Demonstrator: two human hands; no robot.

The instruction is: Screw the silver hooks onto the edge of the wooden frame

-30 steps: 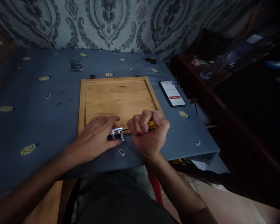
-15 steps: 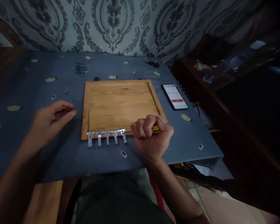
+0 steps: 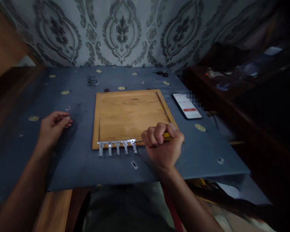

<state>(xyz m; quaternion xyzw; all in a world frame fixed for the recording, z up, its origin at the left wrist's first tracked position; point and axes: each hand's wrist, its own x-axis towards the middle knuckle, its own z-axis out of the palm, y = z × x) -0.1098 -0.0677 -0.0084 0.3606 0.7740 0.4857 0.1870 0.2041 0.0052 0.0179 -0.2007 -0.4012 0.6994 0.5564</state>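
Note:
My right hand (image 3: 163,145) is wrapped round the yellow handle of a screwdriver (image 3: 167,137), its thin shaft pointing left at the near edge of a framed wooden panel (image 3: 132,111). Along that edge lies a row of several small metal brackets (image 3: 118,147), their tabs hanging past the wood; the shaft is close to the rightmost one. Left of the panel, my left hand (image 3: 52,127) hovers over the tablecloth with fingertips pinched together. Whatever may be between them is too small to make out. Tiny dark pieces (image 3: 79,103), possibly screws, lie just beyond it.
A phone (image 3: 187,106) with a lit screen rests right of the panel. Behind it lie a dark object like keys (image 3: 161,73) and a small metal heap (image 3: 92,81). The blue patterned tablecloth (image 3: 183,167) ends at the near edge; dark furniture (image 3: 229,93) stands at right.
My left hand has closed from parted fingers into a pinch and sits farther left of the panel. My right hand keeps its grip near the rightmost bracket. The whole view has shifted slightly.

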